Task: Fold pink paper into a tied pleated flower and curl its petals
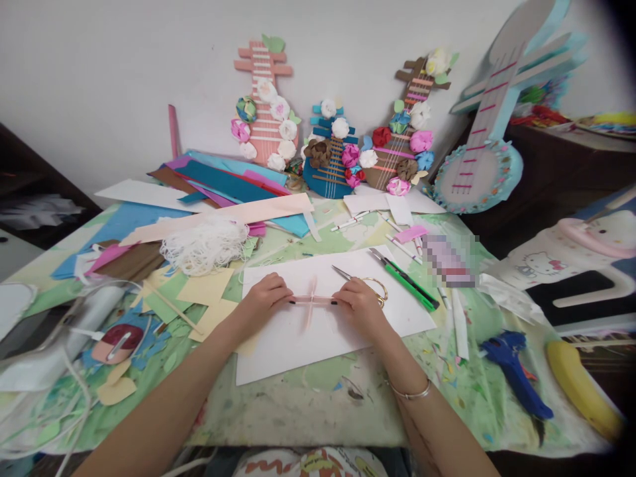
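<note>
Between my hands is a small cross of pale pink paper strips (312,300), held just over or on a white sheet of paper (283,364). My left hand (268,297) is closed, pinching the left end of the crosswise strip. At the opposite end, my right hand (356,303) pinches the same strip. Gold-handled scissors (380,289) lie partly hidden behind my right hand, blades pointing up and left. A green utility knife (405,281) rests on the sheet to the right of the scissors.
White string (203,245) is heaped at the left, before stacked coloured paper (228,182). A blue glue gun (519,374) and a yellow banana-shaped object (581,384) lie at the right. Paper-flower-covered lute shapes (268,126) lean on the wall. A phone (34,328) sits far left.
</note>
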A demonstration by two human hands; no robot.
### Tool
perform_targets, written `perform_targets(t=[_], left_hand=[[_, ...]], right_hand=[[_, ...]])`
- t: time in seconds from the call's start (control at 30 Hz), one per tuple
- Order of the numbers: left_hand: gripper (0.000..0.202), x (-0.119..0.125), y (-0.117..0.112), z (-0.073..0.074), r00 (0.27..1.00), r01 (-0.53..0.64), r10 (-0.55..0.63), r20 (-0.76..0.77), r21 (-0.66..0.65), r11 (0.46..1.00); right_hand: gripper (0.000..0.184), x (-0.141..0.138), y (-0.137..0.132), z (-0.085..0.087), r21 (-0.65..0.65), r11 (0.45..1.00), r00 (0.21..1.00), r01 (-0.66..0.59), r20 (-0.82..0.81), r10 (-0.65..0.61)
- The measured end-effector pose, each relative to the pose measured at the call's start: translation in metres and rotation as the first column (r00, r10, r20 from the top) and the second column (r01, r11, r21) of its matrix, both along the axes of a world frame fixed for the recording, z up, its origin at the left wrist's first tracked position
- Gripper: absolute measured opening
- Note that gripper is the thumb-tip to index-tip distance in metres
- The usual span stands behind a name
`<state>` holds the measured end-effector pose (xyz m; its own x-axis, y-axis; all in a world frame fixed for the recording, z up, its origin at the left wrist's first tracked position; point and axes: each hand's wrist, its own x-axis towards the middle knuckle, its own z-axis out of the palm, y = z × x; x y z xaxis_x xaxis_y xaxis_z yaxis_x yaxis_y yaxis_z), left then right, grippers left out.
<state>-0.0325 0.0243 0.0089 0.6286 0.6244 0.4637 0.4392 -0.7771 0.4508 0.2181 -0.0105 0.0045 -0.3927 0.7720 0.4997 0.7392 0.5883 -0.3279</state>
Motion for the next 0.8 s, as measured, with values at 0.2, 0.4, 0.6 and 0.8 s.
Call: perform_targets(t=[0.2, 0.4, 0.6, 0.8], left_hand=[[0.023, 0.0014, 0.0033, -0.0088, 1.000, 0.019, -0.019, -0.011, -0.011, 1.000], [0.019, -0.0007, 0.0029, -0.0062, 1.000, 0.004, -0.004, 0.022, 0.004, 1.000], [0.021, 0.0008, -0.0001, -0.0005, 1.000, -0.015, 0.015, 0.001, -0.006, 1.000], [0.024, -0.0031, 0.0015, -0.0062, 0.997, -0.003, 0.002, -0.082, -0.014, 1.000]], right_hand=[[0.022, -0.0020, 0.0000, -0.0045, -0.004, 1.000, 1.000, 0.001, -0.007, -0.001], [0.021, 0.0002, 0.0003, -0.0037, 0.007, 1.000, 1.000, -0.001, -0.031, 0.001], [0.020, 0.0014, 0.0014, -0.0046, -0.006, 1.000, 0.999, 0.015, -0.034, -0.015], [0.018, 0.0047, 0.0035, -0.0042, -0.050, 0.998, 0.999, 0.031, -0.012, -0.032]])
